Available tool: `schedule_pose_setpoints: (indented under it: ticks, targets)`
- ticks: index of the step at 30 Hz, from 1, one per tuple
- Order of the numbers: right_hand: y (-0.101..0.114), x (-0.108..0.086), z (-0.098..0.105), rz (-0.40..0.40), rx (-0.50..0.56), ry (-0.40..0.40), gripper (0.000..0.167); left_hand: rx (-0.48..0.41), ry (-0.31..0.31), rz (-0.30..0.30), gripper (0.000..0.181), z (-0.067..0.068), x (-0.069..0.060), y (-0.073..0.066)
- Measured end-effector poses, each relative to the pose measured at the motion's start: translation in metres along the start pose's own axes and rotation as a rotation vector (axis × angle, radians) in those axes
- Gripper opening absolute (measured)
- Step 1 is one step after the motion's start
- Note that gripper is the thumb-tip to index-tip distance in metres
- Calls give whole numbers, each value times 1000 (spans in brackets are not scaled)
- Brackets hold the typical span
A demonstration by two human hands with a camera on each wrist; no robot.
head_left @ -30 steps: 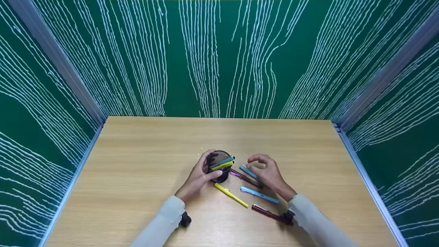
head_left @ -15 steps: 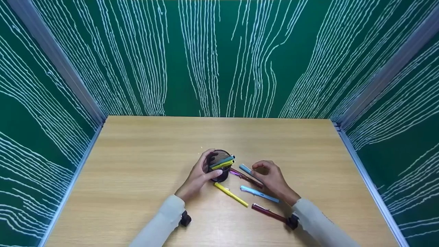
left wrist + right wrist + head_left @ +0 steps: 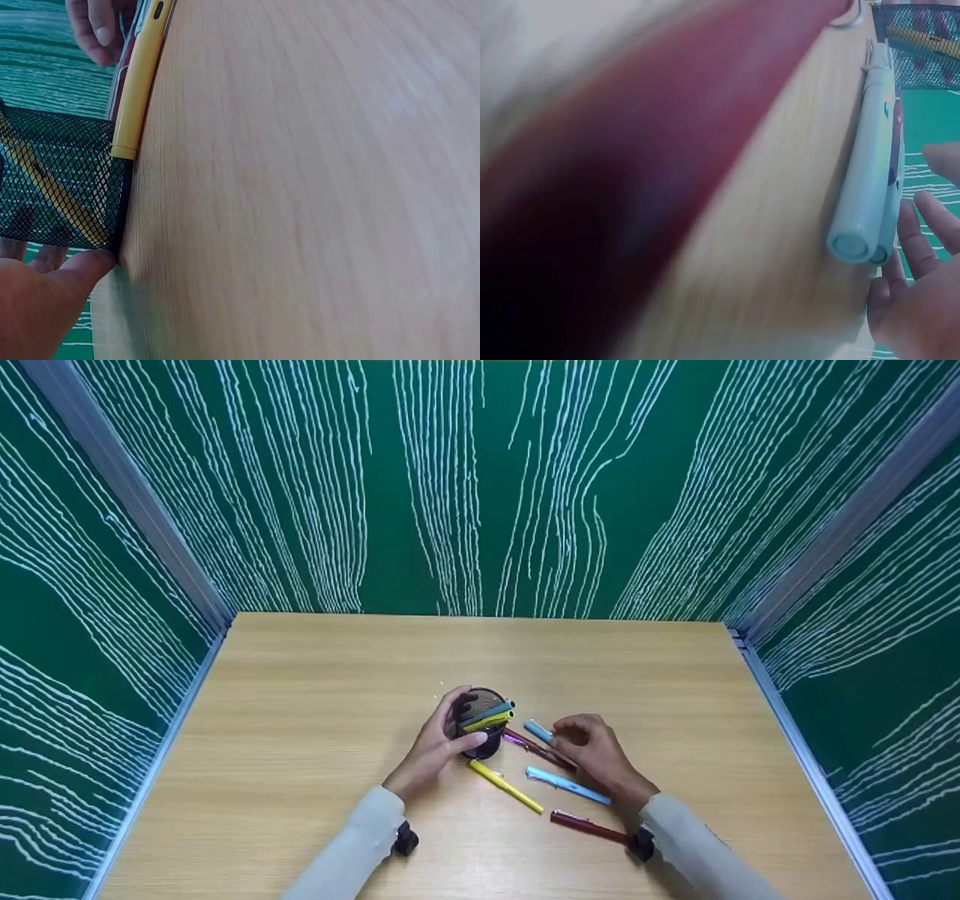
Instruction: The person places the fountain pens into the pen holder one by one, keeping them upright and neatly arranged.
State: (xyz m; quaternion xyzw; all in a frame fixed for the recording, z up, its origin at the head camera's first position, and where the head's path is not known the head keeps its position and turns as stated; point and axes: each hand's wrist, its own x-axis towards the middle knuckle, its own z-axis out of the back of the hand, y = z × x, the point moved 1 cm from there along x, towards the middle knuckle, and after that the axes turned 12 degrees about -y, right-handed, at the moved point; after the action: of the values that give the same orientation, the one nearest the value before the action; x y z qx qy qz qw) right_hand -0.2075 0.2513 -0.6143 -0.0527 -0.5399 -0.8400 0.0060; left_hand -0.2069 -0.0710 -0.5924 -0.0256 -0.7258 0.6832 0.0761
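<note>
Checking head view first: our left hand [image 3: 431, 746] is gripping the mesh cup [image 3: 489, 747], thumb on the near side, and the cup is standing on the table [image 3: 337, 697]. Two pens are leaning in it: teal pen [image 3: 491, 710] and inner yellow pen [image 3: 491, 721]. Five are lying outside: outer yellow pen [image 3: 506, 787], far red pen [image 3: 544, 751], near red pen [image 3: 589, 826], light blue pen [image 3: 568, 785], far blue pen [image 3: 538, 730]. So we're counting two in, five out; by our reckoning, under half done. Our right hand [image 3: 598, 750] is hanging by the far blue pen, fingers loosely bent.

Left wrist: we're seeing the thumb resting low on the cup, the inner yellow pen slanting behind the mesh, the outer one lying right by the base; we're not making out whether they're touching.

Right wrist: thumb and forefinger are standing apart, nothing visibly sitting between them; we're not able to tell whether any fingertip is touching a pen. The near red pen is blurring across the foreground.
</note>
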Motion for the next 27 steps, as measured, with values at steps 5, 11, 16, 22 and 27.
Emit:
schedule_pose_setpoints:
  ticks: [5,11,16,22,27]
  targets:
    - [-1,2,2,-16,-30,33,24,-11,-4,3,87,0,0,0]
    - [-3,6,2,8,-83,53,24,-20,-1,3,87,-1,1,2]
    - [-5,10,0,86,-150,61,22,-6,2,5,87,0,1,2]
    - [-6,12,-3,163,-214,52,22,4,7,14,86,0,0,2]
    - [-6,11,-5,179,-240,38,21,4,3,15,87,0,0,3]
